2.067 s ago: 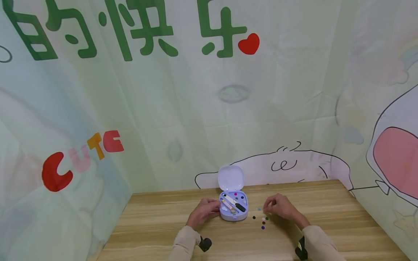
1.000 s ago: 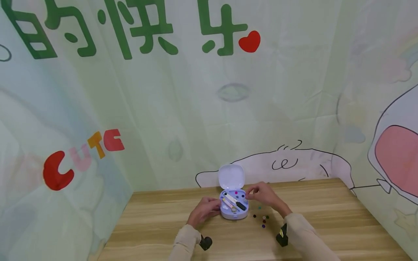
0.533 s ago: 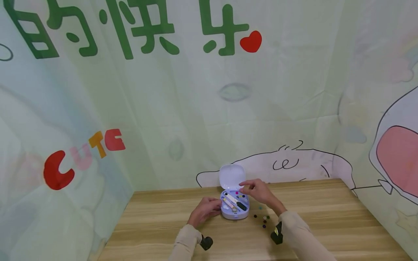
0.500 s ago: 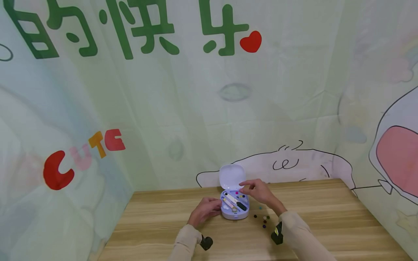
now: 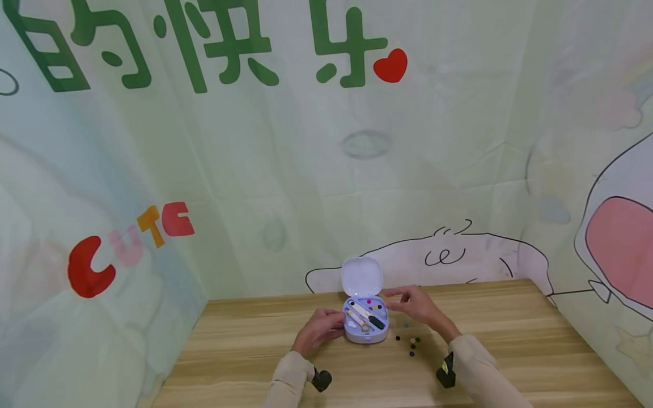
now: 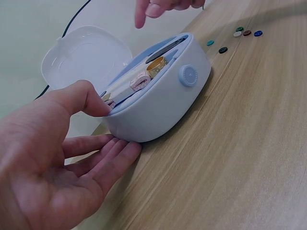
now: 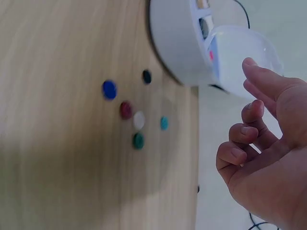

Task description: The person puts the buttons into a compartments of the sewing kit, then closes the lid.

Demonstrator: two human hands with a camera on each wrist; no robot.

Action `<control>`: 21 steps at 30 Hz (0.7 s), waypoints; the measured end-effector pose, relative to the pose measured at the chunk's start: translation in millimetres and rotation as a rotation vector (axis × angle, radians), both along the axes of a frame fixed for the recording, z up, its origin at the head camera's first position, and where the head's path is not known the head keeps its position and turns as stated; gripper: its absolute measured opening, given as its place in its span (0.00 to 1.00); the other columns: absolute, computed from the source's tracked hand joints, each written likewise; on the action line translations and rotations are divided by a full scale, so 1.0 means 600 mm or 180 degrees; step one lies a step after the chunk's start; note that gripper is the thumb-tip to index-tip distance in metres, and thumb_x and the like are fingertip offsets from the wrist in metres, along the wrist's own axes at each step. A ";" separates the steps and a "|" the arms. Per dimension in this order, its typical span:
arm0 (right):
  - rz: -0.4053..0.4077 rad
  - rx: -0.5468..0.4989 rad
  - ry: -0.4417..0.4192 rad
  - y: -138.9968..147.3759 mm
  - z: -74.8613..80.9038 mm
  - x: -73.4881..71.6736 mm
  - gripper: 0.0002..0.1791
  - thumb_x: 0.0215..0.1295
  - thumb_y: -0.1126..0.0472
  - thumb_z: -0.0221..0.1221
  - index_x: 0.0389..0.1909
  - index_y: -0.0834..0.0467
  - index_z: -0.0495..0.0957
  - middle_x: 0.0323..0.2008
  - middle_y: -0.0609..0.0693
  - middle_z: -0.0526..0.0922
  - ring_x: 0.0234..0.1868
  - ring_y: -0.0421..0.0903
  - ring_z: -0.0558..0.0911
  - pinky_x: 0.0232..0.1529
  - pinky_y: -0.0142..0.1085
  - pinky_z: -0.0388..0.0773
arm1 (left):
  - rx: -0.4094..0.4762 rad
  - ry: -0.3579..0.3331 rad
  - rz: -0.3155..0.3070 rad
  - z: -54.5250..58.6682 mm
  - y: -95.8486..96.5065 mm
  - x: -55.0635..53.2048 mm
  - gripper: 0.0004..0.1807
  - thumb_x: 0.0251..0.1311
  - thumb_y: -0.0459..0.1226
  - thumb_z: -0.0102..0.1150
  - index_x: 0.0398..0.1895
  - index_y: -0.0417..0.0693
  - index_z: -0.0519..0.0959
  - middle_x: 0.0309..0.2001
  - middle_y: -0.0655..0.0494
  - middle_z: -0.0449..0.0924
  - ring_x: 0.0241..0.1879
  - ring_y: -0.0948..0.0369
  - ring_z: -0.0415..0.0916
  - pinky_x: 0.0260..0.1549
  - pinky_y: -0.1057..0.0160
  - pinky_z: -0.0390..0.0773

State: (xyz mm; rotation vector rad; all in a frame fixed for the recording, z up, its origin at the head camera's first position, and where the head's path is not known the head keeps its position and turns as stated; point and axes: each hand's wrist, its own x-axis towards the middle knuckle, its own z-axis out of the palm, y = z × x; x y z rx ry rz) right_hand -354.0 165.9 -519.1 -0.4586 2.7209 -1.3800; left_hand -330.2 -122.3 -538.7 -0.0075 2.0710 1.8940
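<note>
A pale blue sewing box [image 5: 366, 338] stands on the table, its white lid [image 5: 361, 276] raised. My left hand [image 5: 319, 328] grips its left side: in the left wrist view the thumb presses the rim and the other fingers lie against the lower wall. My right hand [image 5: 418, 306] hovers just beyond the box's right edge, index finger extended and nothing held. Inside lie a black-handled tool [image 6: 165, 49], a gold thimble [image 6: 156, 67], a rolled tape measure [image 6: 140, 80] and small buttons, among them a pink button [image 5: 369, 302] and a yellow button [image 5: 376, 307].
Several loose buttons lie right of the box, including a blue button [image 7: 109, 89], a red button [image 7: 126, 110], a white button [image 7: 138, 120], a green button [image 7: 138, 141], a teal button [image 7: 164, 123] and a black button [image 7: 147, 76]. A printed cloth [image 5: 285, 170] hangs behind the wooden table [image 5: 245, 340].
My right hand went from the loose buttons to over the box, its fingers spread there, and it has drawn back right. A yellow button now shows inside. The left hand stayed put.
</note>
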 end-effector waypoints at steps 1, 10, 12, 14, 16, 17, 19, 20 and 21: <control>-0.0009 0.0019 0.0002 0.005 -0.003 0.001 0.16 0.67 0.56 0.69 0.54 0.56 0.87 0.31 0.47 0.79 0.30 0.46 0.73 0.26 0.33 0.69 | -0.0007 -0.0002 0.0001 0.000 0.000 0.000 0.23 0.61 0.30 0.56 0.57 0.20 0.75 0.47 0.41 0.82 0.45 0.55 0.80 0.52 0.55 0.85; -0.0034 0.0129 0.0047 0.041 -0.030 0.011 0.14 0.65 0.58 0.70 0.50 0.58 0.88 0.38 0.48 0.81 0.33 0.46 0.73 0.30 0.33 0.70 | -0.0079 -0.0002 0.0005 0.004 0.000 0.002 0.23 0.62 0.31 0.57 0.57 0.21 0.75 0.48 0.40 0.82 0.47 0.54 0.81 0.53 0.53 0.85; -0.0076 0.0139 -0.0011 0.047 -0.035 0.015 0.14 0.64 0.59 0.71 0.49 0.58 0.88 0.35 0.49 0.80 0.32 0.46 0.73 0.29 0.33 0.70 | -0.0058 0.0004 -0.0007 0.004 -0.001 0.002 0.23 0.63 0.31 0.57 0.58 0.20 0.75 0.49 0.40 0.82 0.47 0.53 0.81 0.53 0.53 0.85; -0.0113 0.0143 -0.0069 0.052 -0.039 0.019 0.14 0.64 0.59 0.71 0.49 0.59 0.88 0.33 0.49 0.79 0.32 0.47 0.72 0.28 0.33 0.69 | -0.0042 0.0005 -0.0013 0.004 -0.001 0.001 0.24 0.63 0.31 0.57 0.58 0.20 0.75 0.49 0.40 0.82 0.47 0.53 0.81 0.53 0.53 0.85; -0.0163 0.0146 -0.0160 0.055 -0.043 0.024 0.14 0.65 0.59 0.70 0.49 0.58 0.88 0.30 0.48 0.77 0.31 0.47 0.72 0.27 0.33 0.69 | -0.0047 0.0007 -0.0013 0.003 0.000 -0.001 0.23 0.63 0.31 0.57 0.58 0.20 0.75 0.49 0.40 0.82 0.47 0.53 0.81 0.53 0.54 0.85; -0.0167 0.0156 -0.0176 0.056 -0.045 0.026 0.13 0.65 0.59 0.70 0.49 0.58 0.88 0.29 0.48 0.76 0.30 0.47 0.72 0.27 0.32 0.68 | -0.0044 0.0007 -0.0013 0.003 0.000 -0.001 0.23 0.63 0.31 0.57 0.57 0.20 0.75 0.49 0.40 0.82 0.47 0.54 0.81 0.53 0.54 0.85; -0.0175 0.0181 -0.0182 0.058 -0.051 0.030 0.12 0.64 0.60 0.70 0.48 0.57 0.88 0.29 0.48 0.76 0.30 0.47 0.72 0.27 0.32 0.68 | -0.0047 -0.0002 -0.0006 0.003 0.000 -0.002 0.23 0.63 0.31 0.57 0.57 0.21 0.75 0.49 0.40 0.82 0.47 0.54 0.81 0.53 0.54 0.85; -0.0173 0.0188 -0.0185 0.058 -0.052 0.031 0.12 0.64 0.60 0.70 0.47 0.57 0.88 0.28 0.48 0.76 0.30 0.46 0.72 0.26 0.32 0.68 | -0.0046 -0.0003 -0.0004 0.003 0.000 -0.001 0.23 0.63 0.31 0.57 0.57 0.21 0.75 0.49 0.40 0.83 0.47 0.54 0.81 0.53 0.54 0.85; -0.0165 0.0190 -0.0180 0.058 -0.053 0.033 0.12 0.64 0.60 0.70 0.47 0.57 0.88 0.28 0.48 0.76 0.30 0.46 0.72 0.26 0.32 0.67 | -0.0052 0.0000 -0.0003 0.003 0.000 -0.001 0.23 0.63 0.31 0.57 0.57 0.21 0.75 0.49 0.40 0.83 0.47 0.54 0.81 0.53 0.53 0.85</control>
